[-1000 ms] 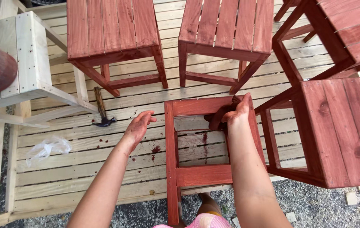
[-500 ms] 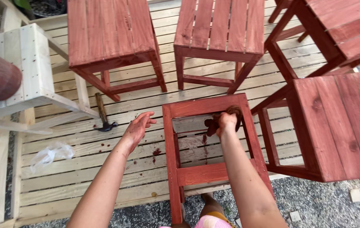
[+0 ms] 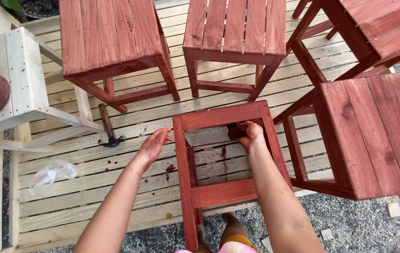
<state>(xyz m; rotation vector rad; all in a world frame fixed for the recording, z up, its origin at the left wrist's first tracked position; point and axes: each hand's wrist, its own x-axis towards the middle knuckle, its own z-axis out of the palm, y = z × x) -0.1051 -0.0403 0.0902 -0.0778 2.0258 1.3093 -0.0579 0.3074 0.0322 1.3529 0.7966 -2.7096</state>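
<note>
A red-stained wooden stool frame (image 3: 209, 194) lies on its side on a pale wooden pallet floor in front of me. My right hand (image 3: 249, 136) reaches inside the frame near its far right corner, closed on a dark stain-soaked rag (image 3: 235, 131) that presses against the wood. My left hand (image 3: 154, 146), smeared with red stain, hovers open with spread fingers just left of the frame's left leg and holds nothing.
Two stained stools (image 3: 111, 42) (image 3: 235, 33) stand beyond the frame, and two more (image 3: 373, 126) on the right. An unstained pale stool (image 3: 22, 79) stands at left. A hammer (image 3: 107, 127) and a crumpled clear plastic bag (image 3: 50, 174) lie on the pallet. Gravel (image 3: 373, 225) at lower right.
My right hand has slid from the frame's far right corner down and left along the inside with the rag. My left hand has stayed beside the left leg.
</note>
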